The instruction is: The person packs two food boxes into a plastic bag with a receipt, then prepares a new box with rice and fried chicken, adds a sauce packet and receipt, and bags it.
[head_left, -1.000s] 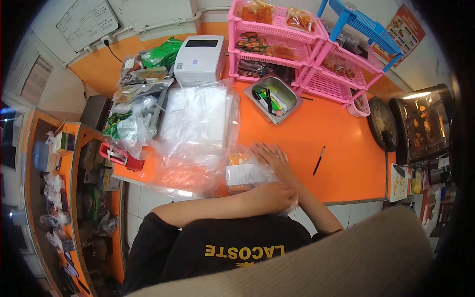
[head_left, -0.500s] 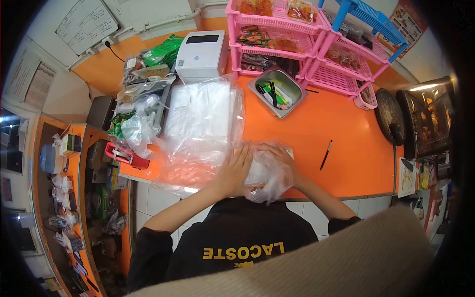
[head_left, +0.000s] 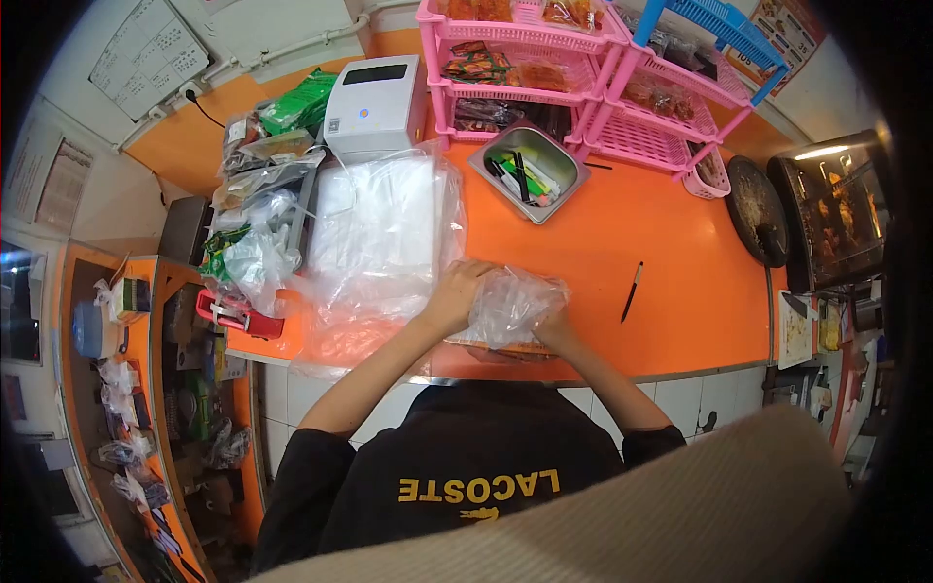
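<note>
A crumpled clear plastic bag point(head_left: 515, 306) bulges between my two hands near the front edge of the orange table. My left hand point(head_left: 455, 296) curls round its left side, with the fingertips at its upper left edge. At the lower right side of the bag, my right hand point(head_left: 554, 332) holds the plastic, its fingers partly covered. Something flat and brownish point(head_left: 496, 345) shows under the bag; its contents are hard to make out. Just left of my left hand lies a stack of clear plastic bags point(head_left: 374, 223).
Behind are a white printer point(head_left: 374, 107), pink racks point(head_left: 603, 92) with packets and a metal tray point(head_left: 530, 173) of pens. A black pen point(head_left: 632, 293) lies to the right. Packets, loose plastic and a red tape dispenser point(head_left: 240, 313) are at the left; a round pan point(head_left: 758, 209) stands far right.
My hands have gone from lying spread over the bag to holding its sides. The bag's loose plastic, which hung over the front edge, is now up on the table. The view has shifted slightly.
</note>
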`<state>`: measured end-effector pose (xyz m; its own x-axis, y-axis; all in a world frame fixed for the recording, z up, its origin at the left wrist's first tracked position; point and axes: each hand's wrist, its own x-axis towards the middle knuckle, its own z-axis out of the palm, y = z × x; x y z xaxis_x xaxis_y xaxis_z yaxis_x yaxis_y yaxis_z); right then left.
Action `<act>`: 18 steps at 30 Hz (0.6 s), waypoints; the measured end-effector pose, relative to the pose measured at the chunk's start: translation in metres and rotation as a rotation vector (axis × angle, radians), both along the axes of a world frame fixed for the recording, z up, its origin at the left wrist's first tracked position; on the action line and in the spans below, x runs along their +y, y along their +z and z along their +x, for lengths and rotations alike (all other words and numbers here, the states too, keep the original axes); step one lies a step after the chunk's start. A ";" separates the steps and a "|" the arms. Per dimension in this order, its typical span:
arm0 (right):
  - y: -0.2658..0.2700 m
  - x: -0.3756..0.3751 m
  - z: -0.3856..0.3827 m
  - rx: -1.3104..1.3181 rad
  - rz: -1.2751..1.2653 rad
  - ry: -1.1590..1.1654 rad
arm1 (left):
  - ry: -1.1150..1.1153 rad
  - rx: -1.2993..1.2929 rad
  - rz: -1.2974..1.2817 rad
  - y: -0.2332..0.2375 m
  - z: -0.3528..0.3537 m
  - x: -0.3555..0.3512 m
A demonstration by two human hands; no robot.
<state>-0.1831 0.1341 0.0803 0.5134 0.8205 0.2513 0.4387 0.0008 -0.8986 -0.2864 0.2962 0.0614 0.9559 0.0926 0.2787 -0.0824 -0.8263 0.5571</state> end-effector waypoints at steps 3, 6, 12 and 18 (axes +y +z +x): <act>0.012 -0.007 0.002 -0.275 -0.152 -0.033 | -0.071 0.097 0.005 0.000 0.007 0.010; -0.007 -0.014 0.000 -0.070 -0.030 -0.118 | -0.174 0.047 0.042 0.014 0.005 0.014; -0.041 -0.006 0.005 -0.225 0.078 -0.276 | -0.230 0.197 -0.219 0.067 -0.008 0.008; -0.016 -0.003 -0.007 -0.078 0.144 -0.353 | -0.157 0.342 -0.044 0.054 -0.045 0.054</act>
